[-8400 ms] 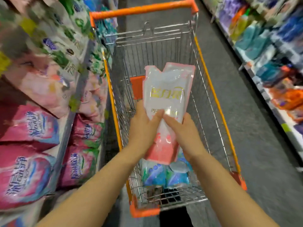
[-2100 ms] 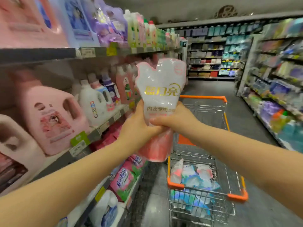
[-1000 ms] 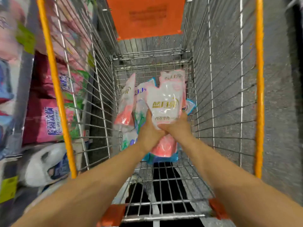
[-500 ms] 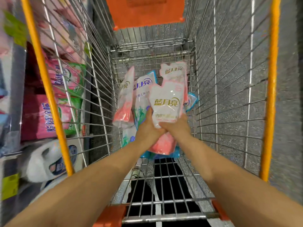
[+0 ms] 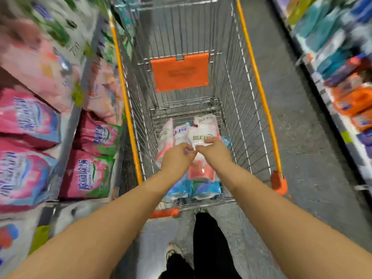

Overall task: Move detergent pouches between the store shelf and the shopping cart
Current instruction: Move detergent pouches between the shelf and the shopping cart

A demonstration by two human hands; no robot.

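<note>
A white and pink detergent pouch [image 5: 201, 135] lies on top of several other pouches in the shopping cart [image 5: 259, 91]. Blue and white pouches [image 5: 193, 188] fill the cart's near end. My left hand [image 5: 177, 158] hovers just above the pile with loosely curled fingers and holds nothing. My right hand [image 5: 214, 151] is beside it, its fingers reaching over the pouch's white upper part without gripping it. The store shelf [image 5: 66, 137] on the left carries pink and green pouches [image 5: 90, 174].
An orange flap [image 5: 180, 71] hangs at the cart's far end. A second shelf [image 5: 342, 81] with blue and orange packs lines the aisle's right side. Grey floor lies between it and the cart. My legs [image 5: 205, 246] stand behind the cart.
Both hands gripped the white and pink pouch low in the cart half a second ago. Now the pouch rests on the pile and both hands have let go and lifted off it.
</note>
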